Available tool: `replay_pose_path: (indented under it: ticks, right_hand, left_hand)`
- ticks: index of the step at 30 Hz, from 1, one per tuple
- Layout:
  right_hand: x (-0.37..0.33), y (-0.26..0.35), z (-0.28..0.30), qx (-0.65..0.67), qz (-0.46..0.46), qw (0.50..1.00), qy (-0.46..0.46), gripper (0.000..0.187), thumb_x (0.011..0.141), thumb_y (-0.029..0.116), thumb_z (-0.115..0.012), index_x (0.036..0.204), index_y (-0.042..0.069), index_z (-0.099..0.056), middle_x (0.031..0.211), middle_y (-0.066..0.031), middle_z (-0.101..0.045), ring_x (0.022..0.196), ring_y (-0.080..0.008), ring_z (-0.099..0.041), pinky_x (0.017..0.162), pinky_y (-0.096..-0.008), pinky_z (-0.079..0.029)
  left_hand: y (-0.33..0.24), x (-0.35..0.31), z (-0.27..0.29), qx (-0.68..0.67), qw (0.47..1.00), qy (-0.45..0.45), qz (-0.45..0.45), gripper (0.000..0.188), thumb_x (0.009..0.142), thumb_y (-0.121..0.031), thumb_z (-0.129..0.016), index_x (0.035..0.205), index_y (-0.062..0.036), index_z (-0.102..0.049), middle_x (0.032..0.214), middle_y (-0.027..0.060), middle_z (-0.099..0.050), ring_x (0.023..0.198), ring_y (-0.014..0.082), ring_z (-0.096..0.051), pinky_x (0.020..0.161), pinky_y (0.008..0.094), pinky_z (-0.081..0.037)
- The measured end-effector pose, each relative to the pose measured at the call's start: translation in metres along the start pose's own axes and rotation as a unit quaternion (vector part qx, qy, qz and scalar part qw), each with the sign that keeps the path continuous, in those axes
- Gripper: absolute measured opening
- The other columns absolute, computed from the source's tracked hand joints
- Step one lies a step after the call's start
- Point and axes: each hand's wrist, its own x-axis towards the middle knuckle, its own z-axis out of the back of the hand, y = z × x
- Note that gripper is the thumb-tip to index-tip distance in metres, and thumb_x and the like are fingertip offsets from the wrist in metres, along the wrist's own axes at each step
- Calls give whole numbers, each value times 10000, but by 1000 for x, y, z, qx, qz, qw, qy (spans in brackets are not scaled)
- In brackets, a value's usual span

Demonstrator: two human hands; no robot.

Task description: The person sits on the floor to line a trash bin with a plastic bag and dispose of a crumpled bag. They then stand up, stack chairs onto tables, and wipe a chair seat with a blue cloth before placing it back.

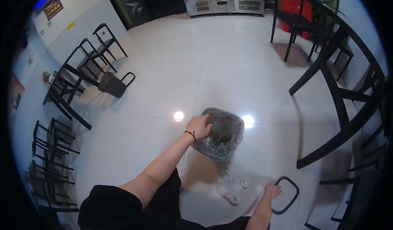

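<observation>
Pale floor point(163, 66): chairs point(106, 45) around; bag point(229, 187) near bin point(237, 140).

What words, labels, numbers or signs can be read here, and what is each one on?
Brown wall sign: pale characters, which I won't copy out.
Yellow wall sticker: too small to read.
Green wall sticker: too small to read.
Metal cabinet, small dark panel: any marks are too small to read.
Lined bin and black ring: no writing visible.
</observation>
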Motion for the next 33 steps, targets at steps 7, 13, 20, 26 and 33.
replay_pose_path:
  ticks: [7, 13, 20, 26, 33]
  right_hand:
    - [8, -23, -42, -48, 161, 986, -9, 295, 708, 180, -600, 964, 78, -496, 946, -119, -551, 874, -271, -566, 745, -409, -449]
    - [19, 3, -44, 99, 206, 973, -40, 204, 732, 136, -578, 901, 32, -531, 878, -135, -575, 824, -303, -565, 697, -395, -456]
    - [-73, 93, 82, 157, 466, 863, -117, 233, 739, 103, -563, 965, 58, -527, 892, -125, -543, 842, -322, -528, 704, -397, -432]
    - [-117, 142, 149, 217, 615, 738, -172, 183, 723, 72, -579, 900, 53, -536, 806, -123, -553, 756, -315, -535, 650, -395, -429]
    - [-150, 167, 203, 142, 672, 694, -216, 179, 697, 63, -599, 864, 53, -536, 770, -99, -545, 729, -290, -537, 619, -379, -431]
  left_hand:
    - [21, -7, -29, -115, 928, -90, 342, 886, 692, -411, -592, 1347, -143, -59, 1349, 210, -142, 1199, 422, -225, 959, 482, -260]
    - [72, 36, -97, -590, 712, -72, 374, 851, 760, -420, -514, 1338, -67, 2, 1342, 236, -166, 1196, 371, -270, 909, 487, -307]
    - [49, 16, -59, -663, 608, -51, 434, 757, 810, -426, -413, 1331, -28, -35, 1367, 185, -163, 1228, 319, -247, 960, 458, -268]
    - [95, 26, -48, -655, 580, -131, 467, 716, 816, -420, -384, 1325, -21, -77, 1386, 142, -150, 1252, 307, -205, 994, 481, -190]
    - [91, 13, -22, -678, 518, -112, 510, 675, 800, -356, -384, 1322, -3, -143, 1402, 122, -112, 1273, 301, -157, 1009, 473, -143]
